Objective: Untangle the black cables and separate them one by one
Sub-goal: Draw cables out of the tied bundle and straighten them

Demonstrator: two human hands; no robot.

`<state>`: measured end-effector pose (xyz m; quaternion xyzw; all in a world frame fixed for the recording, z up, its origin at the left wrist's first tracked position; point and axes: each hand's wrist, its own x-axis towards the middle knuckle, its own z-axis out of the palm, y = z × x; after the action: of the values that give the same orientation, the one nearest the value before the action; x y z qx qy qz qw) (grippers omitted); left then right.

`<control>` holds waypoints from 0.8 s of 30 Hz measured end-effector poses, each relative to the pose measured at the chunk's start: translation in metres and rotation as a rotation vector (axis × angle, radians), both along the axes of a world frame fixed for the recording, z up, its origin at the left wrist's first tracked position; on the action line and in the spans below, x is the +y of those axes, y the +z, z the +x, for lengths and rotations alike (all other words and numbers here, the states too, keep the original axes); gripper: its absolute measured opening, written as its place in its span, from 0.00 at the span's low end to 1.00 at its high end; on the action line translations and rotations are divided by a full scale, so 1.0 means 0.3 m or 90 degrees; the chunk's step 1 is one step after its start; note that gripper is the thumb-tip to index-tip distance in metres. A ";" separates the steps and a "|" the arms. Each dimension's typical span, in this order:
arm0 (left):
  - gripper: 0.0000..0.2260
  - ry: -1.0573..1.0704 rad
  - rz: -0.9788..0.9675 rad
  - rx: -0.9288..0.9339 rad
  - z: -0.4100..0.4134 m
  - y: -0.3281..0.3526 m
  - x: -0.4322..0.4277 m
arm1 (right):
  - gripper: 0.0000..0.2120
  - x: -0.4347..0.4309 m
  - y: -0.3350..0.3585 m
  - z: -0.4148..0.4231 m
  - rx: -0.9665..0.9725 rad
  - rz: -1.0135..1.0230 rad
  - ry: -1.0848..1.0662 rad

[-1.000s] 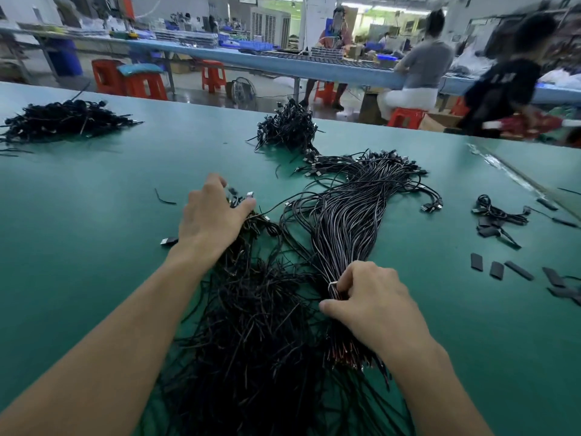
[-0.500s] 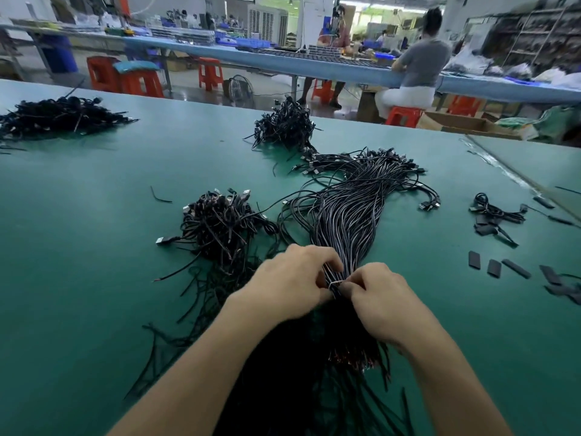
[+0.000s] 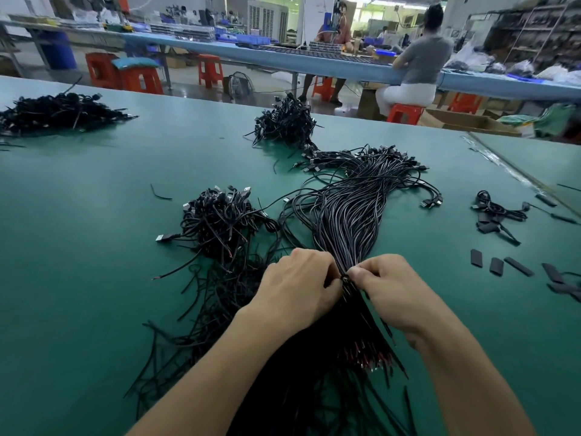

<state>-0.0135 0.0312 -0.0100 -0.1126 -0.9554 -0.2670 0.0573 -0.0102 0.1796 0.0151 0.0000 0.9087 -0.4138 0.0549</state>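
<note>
A long bundle of black cables lies on the green table, fanning out to USB plugs at its far end. My left hand and my right hand meet at the bundle's narrow waist, both pinching it where a tie binds the strands. Below my hands the cable ends spread out with red and bare tips. A tangled clump of black cables sits to the left of the bundle, with loose strands trailing toward me.
Two more cable heaps lie farther off, one at the far left and one at the far middle. Short black sleeve pieces and a small coiled cable lie at the right. People sit at a blue bench behind.
My left hand left the tangled clump and came across to the bundle's waist, joining my right hand there. Since half a second ago both hands have stayed pinching the same spot.
</note>
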 end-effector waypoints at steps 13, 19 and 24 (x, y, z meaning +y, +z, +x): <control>0.07 0.007 -0.015 -0.036 -0.003 -0.011 0.032 | 0.16 0.017 0.055 0.028 -0.012 0.003 0.080; 0.06 0.004 0.074 -0.046 0.000 -0.024 0.013 | 0.05 0.195 0.233 0.112 -0.068 0.251 0.232; 0.05 -0.009 0.105 -0.076 -0.010 -0.026 0.004 | 0.10 0.170 0.178 0.071 -0.061 0.376 0.039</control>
<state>-0.0166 0.0323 -0.0179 -0.0982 -0.9311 -0.3512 0.0073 0.0110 0.2306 0.0685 0.0077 0.9857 -0.1292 0.1076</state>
